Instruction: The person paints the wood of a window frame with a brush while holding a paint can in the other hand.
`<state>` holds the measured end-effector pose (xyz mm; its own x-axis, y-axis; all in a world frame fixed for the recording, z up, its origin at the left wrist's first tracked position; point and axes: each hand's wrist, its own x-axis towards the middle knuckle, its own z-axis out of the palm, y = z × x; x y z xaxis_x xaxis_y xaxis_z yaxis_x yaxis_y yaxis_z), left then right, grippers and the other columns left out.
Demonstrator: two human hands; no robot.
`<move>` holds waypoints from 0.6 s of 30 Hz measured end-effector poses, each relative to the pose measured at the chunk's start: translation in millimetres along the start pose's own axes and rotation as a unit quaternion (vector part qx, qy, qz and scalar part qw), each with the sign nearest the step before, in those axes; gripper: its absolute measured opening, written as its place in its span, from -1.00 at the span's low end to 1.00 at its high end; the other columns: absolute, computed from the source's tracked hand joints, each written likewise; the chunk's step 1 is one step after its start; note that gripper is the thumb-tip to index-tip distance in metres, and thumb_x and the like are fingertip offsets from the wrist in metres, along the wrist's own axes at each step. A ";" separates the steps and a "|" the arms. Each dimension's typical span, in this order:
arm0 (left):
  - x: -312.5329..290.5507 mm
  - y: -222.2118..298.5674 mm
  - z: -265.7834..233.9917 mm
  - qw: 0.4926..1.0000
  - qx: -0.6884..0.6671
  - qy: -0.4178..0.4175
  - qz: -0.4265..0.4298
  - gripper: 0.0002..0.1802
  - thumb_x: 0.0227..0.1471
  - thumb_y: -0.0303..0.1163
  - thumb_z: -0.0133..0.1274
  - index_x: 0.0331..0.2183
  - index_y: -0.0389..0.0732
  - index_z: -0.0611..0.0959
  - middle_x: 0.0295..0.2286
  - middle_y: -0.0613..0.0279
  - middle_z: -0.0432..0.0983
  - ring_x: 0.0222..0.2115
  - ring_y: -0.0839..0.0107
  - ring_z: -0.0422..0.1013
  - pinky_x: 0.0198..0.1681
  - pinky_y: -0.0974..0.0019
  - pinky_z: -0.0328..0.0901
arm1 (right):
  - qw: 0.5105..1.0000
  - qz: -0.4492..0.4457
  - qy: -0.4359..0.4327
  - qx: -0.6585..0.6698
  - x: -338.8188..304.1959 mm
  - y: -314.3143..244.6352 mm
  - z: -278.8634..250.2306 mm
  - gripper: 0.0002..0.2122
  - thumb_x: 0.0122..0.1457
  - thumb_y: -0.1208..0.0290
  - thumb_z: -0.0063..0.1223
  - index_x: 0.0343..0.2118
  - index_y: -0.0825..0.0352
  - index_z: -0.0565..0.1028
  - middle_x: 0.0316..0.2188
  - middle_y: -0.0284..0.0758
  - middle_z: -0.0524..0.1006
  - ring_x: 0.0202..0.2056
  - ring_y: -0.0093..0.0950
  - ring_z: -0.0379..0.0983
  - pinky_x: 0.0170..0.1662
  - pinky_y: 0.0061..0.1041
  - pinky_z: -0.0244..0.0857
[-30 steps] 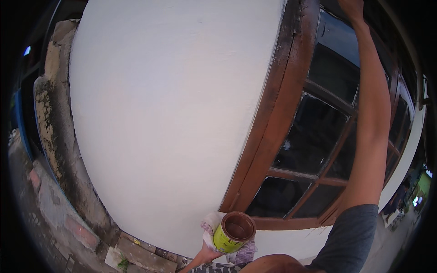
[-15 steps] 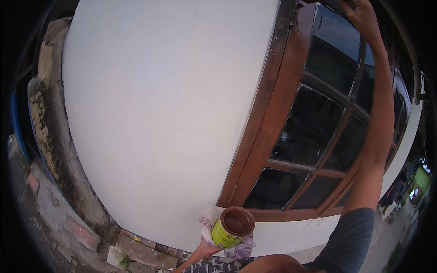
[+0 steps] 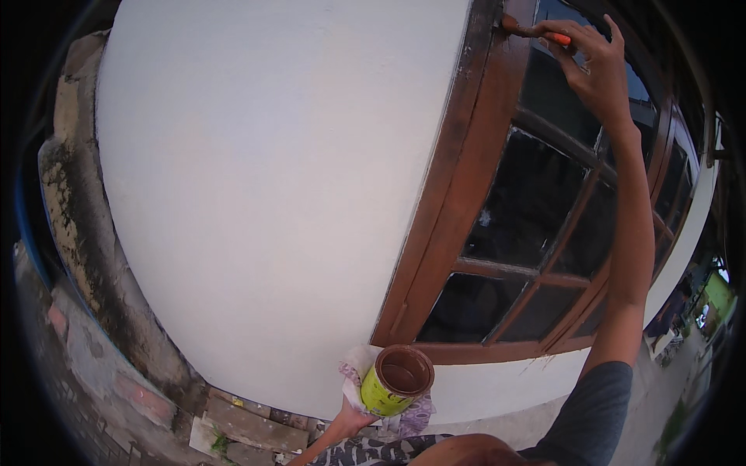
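Observation:
Raised at the upper right, my right hand [image 3: 594, 70] grips a paintbrush [image 3: 532, 31] with an orange mark on its handle. Its brown-coated bristles touch the upper left part of the wooden window frame [image 3: 474, 167]. The frame is coated reddish brown low down and looks darker near its top. Low in the middle, my left hand [image 3: 353, 419] holds a yellow-green paint can [image 3: 381, 394] from below, with a pale patterned cloth [image 3: 359, 365] between. Brown paint coats the can's open mouth and inside. Most of the left fingers are hidden under can and cloth.
A white wall [image 3: 280, 210] fills the left of the view beside the frame. Dark glass panes [image 3: 528, 202] sit between thin wooden bars. A stained concrete ledge [image 3: 85, 210] runs down the far left. Boards [image 3: 256, 426] lie at the wall's foot.
My right hand has come down and left from the window's top edge, bringing the brush into view against the frame. The left hand and can stay nearly still.

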<state>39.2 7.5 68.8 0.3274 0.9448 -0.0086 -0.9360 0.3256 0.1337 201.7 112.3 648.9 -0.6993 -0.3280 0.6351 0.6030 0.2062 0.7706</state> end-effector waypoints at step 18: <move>-12.5 13.0 -9.5 0.997 0.064 -0.037 0.028 -0.37 0.16 0.09 -0.23 0.14 -0.09 0.31 0.09 0.12 0.30 0.08 0.17 0.28 0.13 -0.07 0.20 | 0.978 0.103 -0.040 0.176 -78.9 -99.4 -67.1 -0.79 -0.02 0.40 0.26 -0.27 0.19 0.58 -0.36 -0.44 0.62 -0.29 -0.51 0.53 0.24 -0.01 -0.08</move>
<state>21.7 0.2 61.2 0.2883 0.9546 0.0754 -0.9305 0.2607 0.2572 222.7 55.8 518.6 -0.6122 -0.1760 0.7708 0.5752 0.5697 0.5870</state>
